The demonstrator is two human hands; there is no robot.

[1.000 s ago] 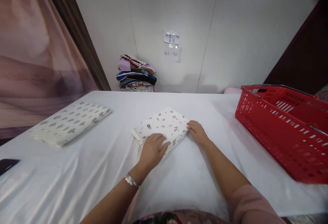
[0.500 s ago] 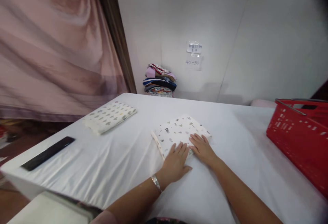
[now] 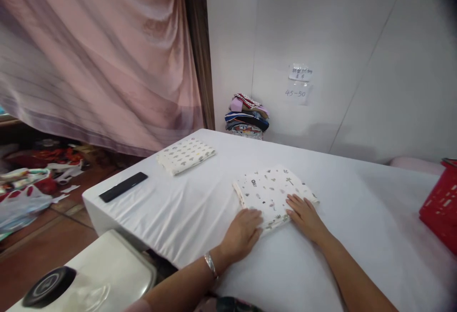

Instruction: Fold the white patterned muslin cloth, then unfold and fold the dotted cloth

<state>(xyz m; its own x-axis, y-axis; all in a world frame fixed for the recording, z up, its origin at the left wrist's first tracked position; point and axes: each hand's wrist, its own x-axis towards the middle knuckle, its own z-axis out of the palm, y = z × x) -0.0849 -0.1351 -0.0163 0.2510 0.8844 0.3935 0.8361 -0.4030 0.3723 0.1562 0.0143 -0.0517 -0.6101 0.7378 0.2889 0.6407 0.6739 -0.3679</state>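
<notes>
A folded white cloth [image 3: 273, 190] with small grey and green prints lies flat on the white-covered table [image 3: 200, 216] in front of me. My left hand [image 3: 243, 233], with a silver bracelet at the wrist, rests at the cloth's near left corner, fingers touching its edge. Stretched flat over the near right part of the cloth are the fingers of my right hand [image 3: 305, 216]. Neither hand grips anything. Farther left lies a second folded cloth [image 3: 186, 154], cream with grey-green leaf-like prints.
A black phone-like slab [image 3: 123, 187] lies near the table's left edge. At right stands a red plastic basket [image 3: 441, 207]. Folded fabrics [image 3: 247, 115] are stacked by the wall. A white machine-like surface with a black knob [image 3: 49, 286] sits at lower left; bags [image 3: 26, 197] lie on the floor.
My view has swung left, so the basket has slid toward the right edge. My left hand has drawn back to the cloth's near corner; my right hand stays on its right part.
</notes>
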